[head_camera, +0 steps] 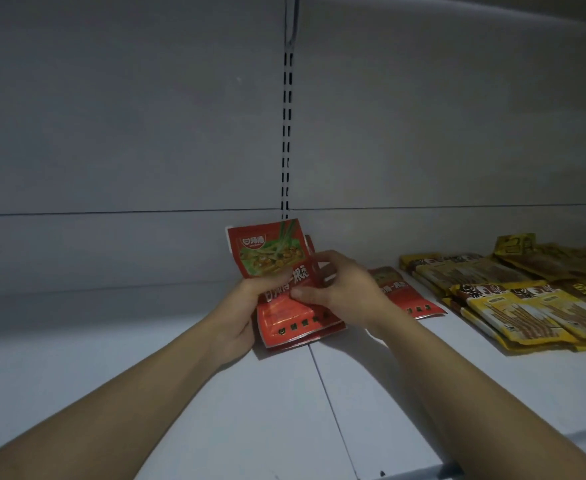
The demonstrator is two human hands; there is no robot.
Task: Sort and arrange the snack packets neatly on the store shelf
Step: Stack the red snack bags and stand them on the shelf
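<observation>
Directly below the slotted grey metal upright point(287, 133) in the back wall, both hands hold a stack of red foil snack packets point(267, 258), printed with a green food picture. The stack is lifted just off the white metal store shelf point(146, 341) and tilted back toward the upright.

The left hand point(246, 306) grips the stack's lower left edge, with its thumb across the front and the other fingers curled behind, out of sight. The right hand point(343, 285) closes over the right edge, its fingers point(322, 263) curled round the side and the thumb pressing the front. The packets in the stack look slightly fanned at the bottom, so they are probably being squared up.

To the right of the upright, just beyond the right hand, a single red foil packet point(409, 299) lies flat on the shelf, apart from the stack. Further right of the upright is a group of yellow and brown foil packets point(513, 306). They overlap in rough rows, some skewed, and one at the back is tipped up.

To the left of the upright, the shelf shows only bare white surface.

The job looks partly done. The red kind is mostly gathered in hand but has not been set down, and the lone red packet has not joined it. The yellow and brown group is collected in one area, but it seems to need straightening into even rows.
</observation>
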